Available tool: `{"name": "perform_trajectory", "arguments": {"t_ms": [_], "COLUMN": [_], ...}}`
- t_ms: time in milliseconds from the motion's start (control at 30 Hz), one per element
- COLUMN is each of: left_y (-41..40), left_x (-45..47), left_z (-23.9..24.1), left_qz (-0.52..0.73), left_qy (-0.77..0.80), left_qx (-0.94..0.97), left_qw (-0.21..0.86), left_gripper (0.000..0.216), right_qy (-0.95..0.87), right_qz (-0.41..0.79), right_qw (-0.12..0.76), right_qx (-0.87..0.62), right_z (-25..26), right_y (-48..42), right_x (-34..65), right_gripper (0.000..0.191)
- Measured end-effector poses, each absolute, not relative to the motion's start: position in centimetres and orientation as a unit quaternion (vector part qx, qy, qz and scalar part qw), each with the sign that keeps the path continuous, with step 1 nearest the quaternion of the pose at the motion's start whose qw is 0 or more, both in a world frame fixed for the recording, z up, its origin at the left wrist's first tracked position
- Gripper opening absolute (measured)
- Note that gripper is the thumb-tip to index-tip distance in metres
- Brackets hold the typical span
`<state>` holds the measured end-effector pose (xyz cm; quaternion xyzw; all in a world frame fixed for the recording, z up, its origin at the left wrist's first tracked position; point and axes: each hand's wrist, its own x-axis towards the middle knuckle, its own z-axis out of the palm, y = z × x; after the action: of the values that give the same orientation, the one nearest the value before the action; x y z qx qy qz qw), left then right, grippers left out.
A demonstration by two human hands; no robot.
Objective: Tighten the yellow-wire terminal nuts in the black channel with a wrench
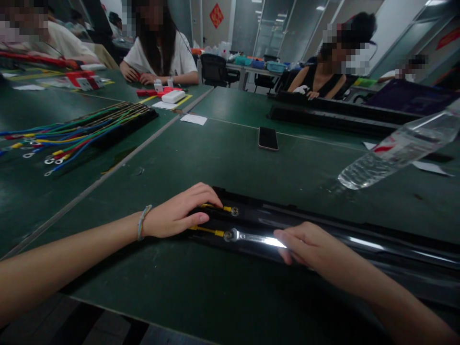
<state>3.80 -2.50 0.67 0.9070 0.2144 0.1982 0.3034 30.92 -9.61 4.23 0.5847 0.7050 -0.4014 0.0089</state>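
Observation:
A long glossy black panel (276,213) lies on the green table in front of me, with a terminal stud near each side of its left end. Yellow-sleeved wires end in ring terminals there, one at the far stud (235,211) and one at the near stud (227,235). My left hand (183,213) is curved over this end, thumb and fingers gripping the panel beside the wires. In my right hand (305,243) is a shiny wrench (257,237), held by its handle; its head sits at the near stud. My palm hides the handle's far end.
A water bottle (391,151) appears tilted at the right. Beyond the panel lies a phone (268,138). Bundled coloured wires with ring terminals (104,127) lie at the left. Across the tables sit several people, with another long black piece (330,118) at the back right.

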Motion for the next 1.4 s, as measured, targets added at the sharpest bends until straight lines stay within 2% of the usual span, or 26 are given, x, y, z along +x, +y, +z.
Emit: {"name": "perform_trajectory", "arguments": {"t_ms": [533,1400], "left_y": [-2.2,-2.16], "left_x": [3.69,3.57], "left_z": [0.41,0.48], "left_qz": [0.162,0.166], "left_qy": [0.199,0.177], "left_qx": [0.923,0.921], "left_qw": [0.288,0.303], "left_gripper": [0.035,0.046], "right_qy": [0.723,0.73], "right_qz": [-0.38,-0.371], "right_qw": [0.015,0.009], "right_qx": [0.577,0.574], "right_z": [3.77,3.76], "right_y": [-9.68,-9.63], "right_x": [31.2,31.52], "right_gripper": [0.048,0.047]}}
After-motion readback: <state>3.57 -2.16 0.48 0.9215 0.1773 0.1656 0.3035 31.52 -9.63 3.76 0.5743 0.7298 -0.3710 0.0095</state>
